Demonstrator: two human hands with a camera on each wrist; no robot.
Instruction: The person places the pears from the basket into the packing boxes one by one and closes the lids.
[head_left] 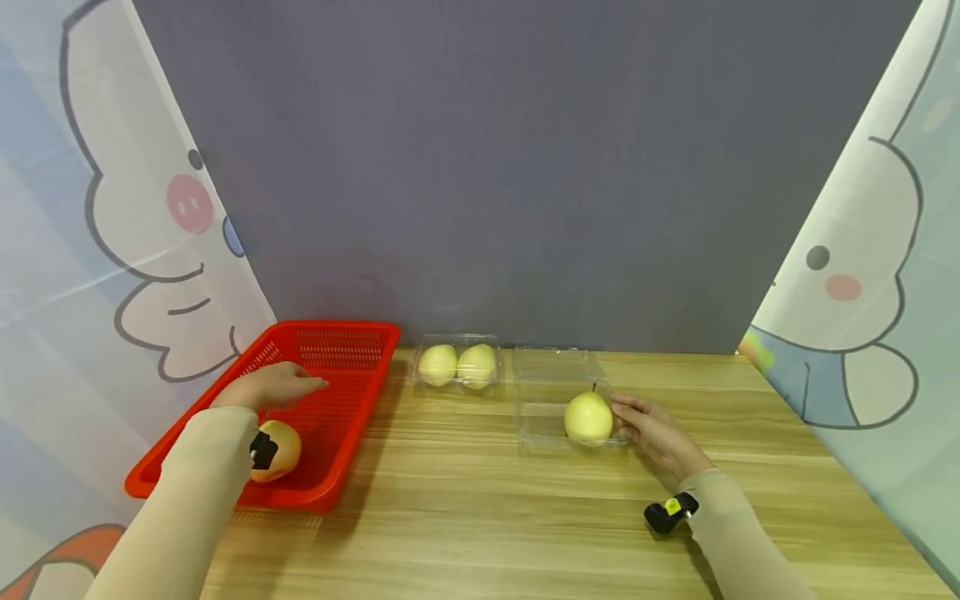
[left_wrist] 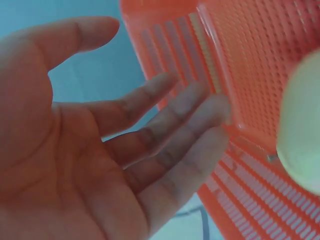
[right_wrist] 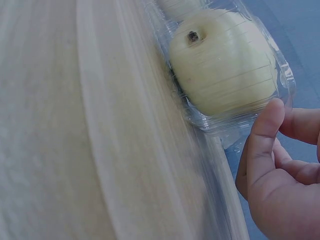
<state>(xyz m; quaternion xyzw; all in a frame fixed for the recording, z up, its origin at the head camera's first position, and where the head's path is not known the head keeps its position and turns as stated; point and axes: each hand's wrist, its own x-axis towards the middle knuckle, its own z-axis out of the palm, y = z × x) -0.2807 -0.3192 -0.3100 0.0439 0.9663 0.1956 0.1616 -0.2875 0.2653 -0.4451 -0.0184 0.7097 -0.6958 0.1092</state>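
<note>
My left hand hovers over the red plastic basket, its fingers extended and the palm bare in the left wrist view. Below the wrist, a pale yellow pear lies in the basket, partly covered by the sleeve and wrist camera. At the right, a clear plastic clamshell box stands with its lid back, and a pear sits in its right side, stem up. Thumb and index finger of my right hand pinch the box's right rim, as the right wrist view also shows.
Behind, against the grey panel, stands another clear box holding two pears. Wooden tabletop spans the front. Cartoon-printed curtains flank both sides.
</note>
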